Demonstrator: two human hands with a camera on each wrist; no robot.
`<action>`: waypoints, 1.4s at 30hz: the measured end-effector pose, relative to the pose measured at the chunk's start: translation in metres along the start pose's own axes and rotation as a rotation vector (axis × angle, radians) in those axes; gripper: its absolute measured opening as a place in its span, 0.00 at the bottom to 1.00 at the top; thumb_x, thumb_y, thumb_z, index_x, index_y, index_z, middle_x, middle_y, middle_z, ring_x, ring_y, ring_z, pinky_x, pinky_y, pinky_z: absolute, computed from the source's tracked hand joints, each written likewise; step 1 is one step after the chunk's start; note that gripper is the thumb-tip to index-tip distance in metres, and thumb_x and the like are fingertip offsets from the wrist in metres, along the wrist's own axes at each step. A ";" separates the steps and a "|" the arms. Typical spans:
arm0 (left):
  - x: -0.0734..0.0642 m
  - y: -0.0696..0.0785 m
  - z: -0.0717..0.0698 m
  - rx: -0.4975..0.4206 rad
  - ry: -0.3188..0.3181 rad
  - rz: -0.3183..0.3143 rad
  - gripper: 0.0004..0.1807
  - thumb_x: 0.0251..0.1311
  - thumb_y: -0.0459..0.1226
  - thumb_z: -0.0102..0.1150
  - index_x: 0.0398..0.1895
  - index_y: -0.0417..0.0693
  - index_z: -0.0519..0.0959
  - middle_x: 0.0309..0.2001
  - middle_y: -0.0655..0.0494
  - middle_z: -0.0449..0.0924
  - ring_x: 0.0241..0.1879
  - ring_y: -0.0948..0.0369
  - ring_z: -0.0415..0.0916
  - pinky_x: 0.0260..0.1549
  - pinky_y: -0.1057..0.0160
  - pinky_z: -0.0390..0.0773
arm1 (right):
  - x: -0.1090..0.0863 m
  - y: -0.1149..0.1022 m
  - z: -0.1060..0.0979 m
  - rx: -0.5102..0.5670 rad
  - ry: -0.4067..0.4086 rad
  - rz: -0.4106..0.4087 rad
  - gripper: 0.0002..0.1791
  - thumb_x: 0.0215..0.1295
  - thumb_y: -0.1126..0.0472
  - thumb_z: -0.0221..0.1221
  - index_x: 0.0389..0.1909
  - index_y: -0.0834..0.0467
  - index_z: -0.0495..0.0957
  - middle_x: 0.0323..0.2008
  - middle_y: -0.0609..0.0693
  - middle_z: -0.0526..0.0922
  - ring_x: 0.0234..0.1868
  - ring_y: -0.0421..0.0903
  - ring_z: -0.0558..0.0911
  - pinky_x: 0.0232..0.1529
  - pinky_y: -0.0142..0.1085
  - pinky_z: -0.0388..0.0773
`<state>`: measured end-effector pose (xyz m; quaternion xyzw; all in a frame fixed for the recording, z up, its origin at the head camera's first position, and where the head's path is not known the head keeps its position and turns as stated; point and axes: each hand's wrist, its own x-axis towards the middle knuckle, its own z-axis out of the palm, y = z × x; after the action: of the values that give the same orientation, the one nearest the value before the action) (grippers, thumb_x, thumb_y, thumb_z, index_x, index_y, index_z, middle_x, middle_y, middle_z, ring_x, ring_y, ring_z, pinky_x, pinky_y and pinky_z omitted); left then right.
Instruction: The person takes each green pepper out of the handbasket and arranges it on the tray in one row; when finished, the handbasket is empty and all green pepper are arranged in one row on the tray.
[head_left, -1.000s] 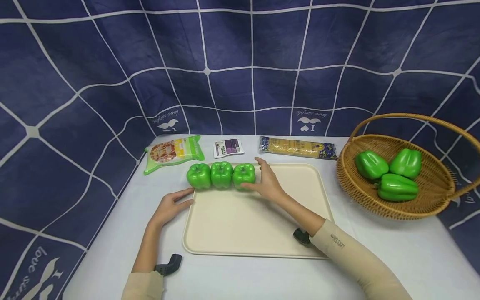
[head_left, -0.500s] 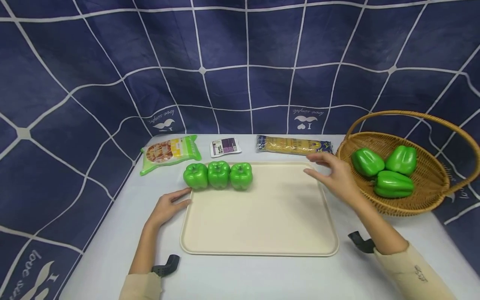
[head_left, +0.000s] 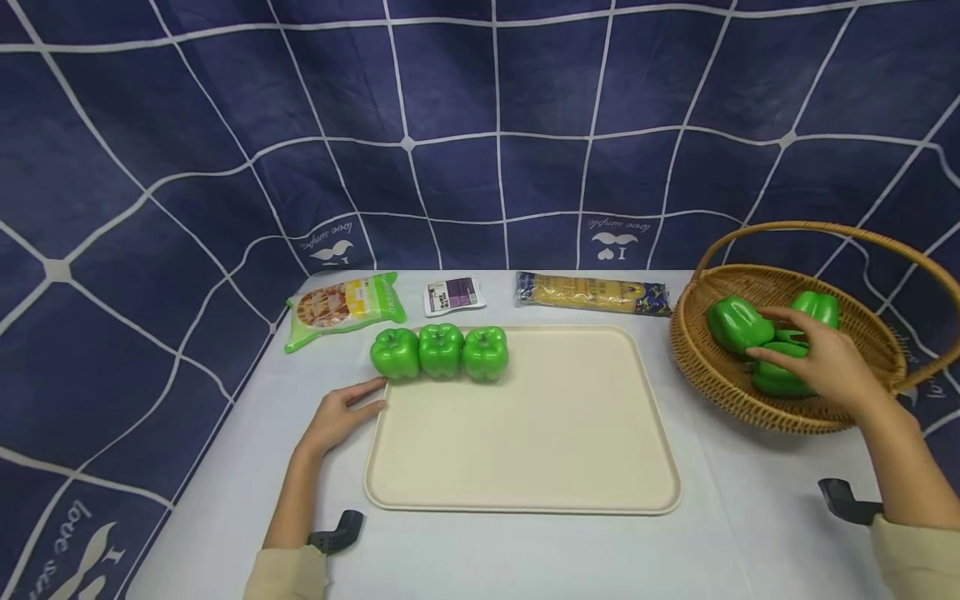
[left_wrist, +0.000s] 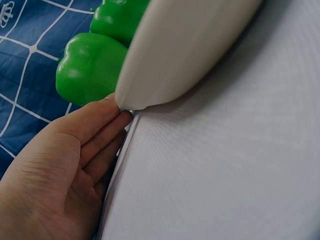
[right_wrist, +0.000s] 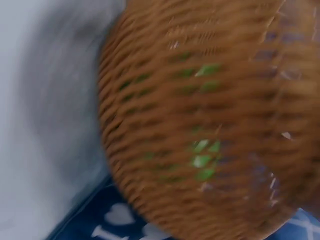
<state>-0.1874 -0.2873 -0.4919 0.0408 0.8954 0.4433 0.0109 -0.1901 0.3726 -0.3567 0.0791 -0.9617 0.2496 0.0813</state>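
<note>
Three green bell peppers (head_left: 441,350) stand in a row along the far left edge of a cream tray (head_left: 517,450). My left hand (head_left: 335,421) touches the tray's left edge; in the left wrist view, its fingertips are right at the rim, close below a bell pepper (left_wrist: 90,70). Over at the right, my right hand (head_left: 832,367) reaches into a wicker basket (head_left: 693,367), fingers spread above the front bell pepper (head_left: 776,379). Two more bell peppers lie there, one at left (head_left: 738,323) and one behind the hand (head_left: 817,307). The basket's weave (right_wrist: 200,115) fills the blurred right wrist view.
Behind the tray lie a green food bag (head_left: 345,308), a small white and purple packet (head_left: 454,296) and a long pack of noodles (head_left: 592,293). The basket's tall handle (head_left: 832,229) arches over it. A blue checked cloth (head_left: 465,125) hangs behind the white table.
My right hand has left the rightmost pepper of the row and swung right, across the tray and into the basket. The left hand has stayed at the tray's edge.
</note>
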 end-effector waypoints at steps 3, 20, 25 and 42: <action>0.000 0.001 0.000 0.010 0.003 -0.008 0.28 0.52 0.53 0.63 0.57 0.56 0.75 0.57 0.56 0.73 0.61 0.51 0.64 0.60 0.45 0.61 | 0.001 0.018 -0.003 0.001 -0.023 0.032 0.40 0.58 0.50 0.63 0.65 0.64 0.58 0.54 0.73 0.66 0.51 0.72 0.66 0.42 0.66 0.63; 0.001 0.003 0.000 0.008 0.000 -0.018 0.29 0.51 0.54 0.63 0.57 0.55 0.75 0.58 0.56 0.73 0.62 0.52 0.64 0.61 0.45 0.60 | 0.008 0.053 -0.002 -0.063 -0.246 0.120 0.46 0.56 0.43 0.62 0.65 0.67 0.55 0.56 0.79 0.59 0.52 0.77 0.60 0.44 0.70 0.58; 0.001 0.002 0.000 0.000 -0.006 -0.020 0.29 0.51 0.53 0.63 0.57 0.56 0.75 0.58 0.56 0.73 0.62 0.52 0.64 0.61 0.45 0.60 | 0.006 0.056 0.000 -0.076 -0.268 0.124 0.46 0.54 0.42 0.63 0.63 0.68 0.58 0.54 0.80 0.60 0.50 0.77 0.61 0.43 0.69 0.60; -0.001 0.006 0.000 -0.005 -0.004 -0.020 0.29 0.51 0.53 0.63 0.57 0.56 0.75 0.58 0.56 0.73 0.62 0.51 0.63 0.61 0.45 0.59 | 0.006 0.059 0.006 -0.151 -0.215 -0.051 0.42 0.42 0.50 0.72 0.53 0.73 0.68 0.54 0.74 0.59 0.50 0.74 0.58 0.43 0.64 0.59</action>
<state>-0.1856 -0.2842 -0.4870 0.0327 0.8946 0.4453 0.0173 -0.2079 0.4204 -0.3880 0.1237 -0.9785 0.1646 -0.0101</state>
